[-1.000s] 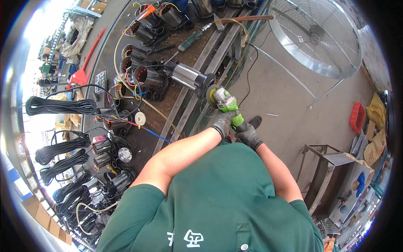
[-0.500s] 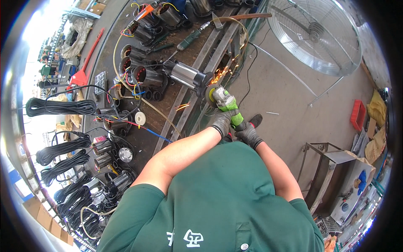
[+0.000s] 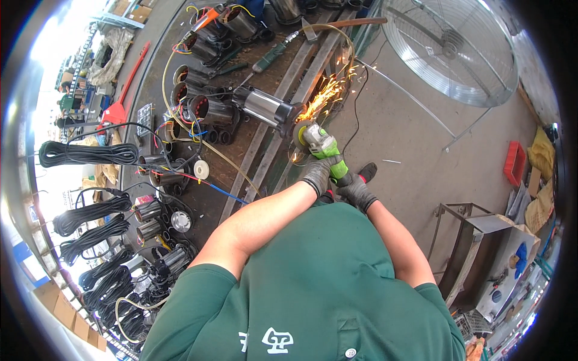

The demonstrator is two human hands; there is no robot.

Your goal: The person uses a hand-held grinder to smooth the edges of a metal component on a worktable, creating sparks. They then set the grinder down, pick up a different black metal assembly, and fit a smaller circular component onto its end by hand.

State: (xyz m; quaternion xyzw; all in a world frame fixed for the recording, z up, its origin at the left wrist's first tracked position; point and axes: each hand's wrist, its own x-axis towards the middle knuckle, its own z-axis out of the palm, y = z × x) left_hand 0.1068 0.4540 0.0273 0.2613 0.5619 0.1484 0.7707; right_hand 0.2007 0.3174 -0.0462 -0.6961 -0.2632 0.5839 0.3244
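A green angle grinder (image 3: 325, 144) is gripped in both my gloved hands. My left hand (image 3: 317, 173) wraps round its body near the head, and my right hand (image 3: 356, 191) closes on its rear end. The grinding disc (image 3: 300, 135) meets the dark end of a silver cylindrical pump body (image 3: 264, 108), which lies on its side across the bench edge. Bright orange sparks (image 3: 325, 99) fly away from the contact, toward the far side. Just where the disc touches is partly hidden by the tool and glare.
On the bench (image 3: 208, 198) stand several metal cylinders (image 3: 211, 111) with loose coloured wires. A green screwdriver-like tool (image 3: 270, 57) lies beyond the pump. Coiled black cables (image 3: 87, 153) line the left. A large caged fan (image 3: 451, 51) stands at far right, and a metal frame (image 3: 463, 253) at near right.
The spark stream has grown larger and brighter. Both hands and the grinder stay almost in place, with the disc still at the pump's end.
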